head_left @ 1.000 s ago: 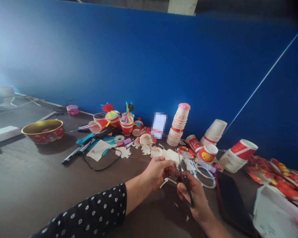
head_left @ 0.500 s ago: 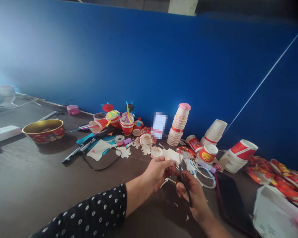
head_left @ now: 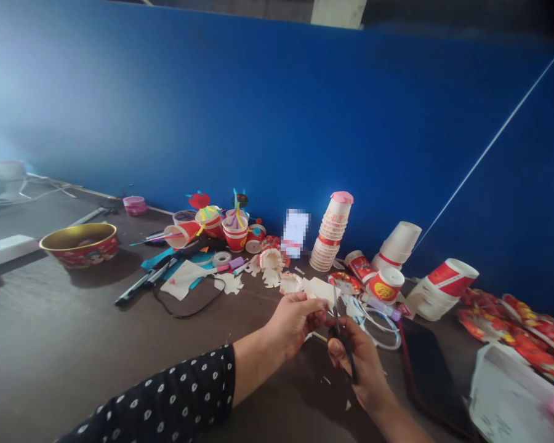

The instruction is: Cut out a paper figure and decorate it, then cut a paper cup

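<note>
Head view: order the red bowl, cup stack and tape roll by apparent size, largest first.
1. Red bowl and cup stack: too close to rank; the bowl looks wider, the stack taller.
2. Tape roll: clearly smallest.

My left hand (head_left: pixel 292 324) is raised and closed, thumb uppermost, with the left forearm (head_left: pixel 253 375) angled in from the lower left. My right hand (head_left: pixel 356 363) sits just beside it, fingers curled and closed, the right wrist (head_left: pixel 388 419) low in view.
</note>
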A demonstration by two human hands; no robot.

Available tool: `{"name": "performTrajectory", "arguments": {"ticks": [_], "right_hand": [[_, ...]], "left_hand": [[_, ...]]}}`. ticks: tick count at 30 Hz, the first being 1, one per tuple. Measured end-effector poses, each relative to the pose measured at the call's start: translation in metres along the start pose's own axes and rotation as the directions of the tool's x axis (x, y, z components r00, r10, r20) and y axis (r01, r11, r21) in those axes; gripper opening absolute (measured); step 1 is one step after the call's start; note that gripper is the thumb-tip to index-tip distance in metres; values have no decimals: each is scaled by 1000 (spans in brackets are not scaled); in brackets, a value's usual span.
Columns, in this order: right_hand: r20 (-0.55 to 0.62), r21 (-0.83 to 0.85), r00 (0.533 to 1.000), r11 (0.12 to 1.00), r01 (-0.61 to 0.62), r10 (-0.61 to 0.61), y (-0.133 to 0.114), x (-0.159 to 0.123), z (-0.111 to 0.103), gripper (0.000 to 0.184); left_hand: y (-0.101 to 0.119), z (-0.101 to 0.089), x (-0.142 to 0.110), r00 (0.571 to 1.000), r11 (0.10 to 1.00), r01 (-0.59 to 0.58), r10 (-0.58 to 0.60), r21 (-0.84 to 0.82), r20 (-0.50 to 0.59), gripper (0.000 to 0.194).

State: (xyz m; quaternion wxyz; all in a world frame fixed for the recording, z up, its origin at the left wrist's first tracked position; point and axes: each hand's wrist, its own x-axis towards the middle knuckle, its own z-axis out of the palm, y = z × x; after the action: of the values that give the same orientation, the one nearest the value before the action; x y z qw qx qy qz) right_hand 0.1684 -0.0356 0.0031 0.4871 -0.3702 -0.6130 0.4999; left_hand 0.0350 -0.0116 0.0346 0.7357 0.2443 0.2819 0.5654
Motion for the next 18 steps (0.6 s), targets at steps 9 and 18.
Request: {"name": "performTrajectory", "arguments": {"ticks": [9,18], "right_hand": [[2,-2,999,999,39,-39,4,-1,-2,34],[-13,-29,999,998,47,-47,2,-2,-3,35]], "left_hand": [[-1,3,-3,1000,1000,14,-14,3,1,13],[1,3,-2,1000,1000,-4,4,30,15,10]]}}
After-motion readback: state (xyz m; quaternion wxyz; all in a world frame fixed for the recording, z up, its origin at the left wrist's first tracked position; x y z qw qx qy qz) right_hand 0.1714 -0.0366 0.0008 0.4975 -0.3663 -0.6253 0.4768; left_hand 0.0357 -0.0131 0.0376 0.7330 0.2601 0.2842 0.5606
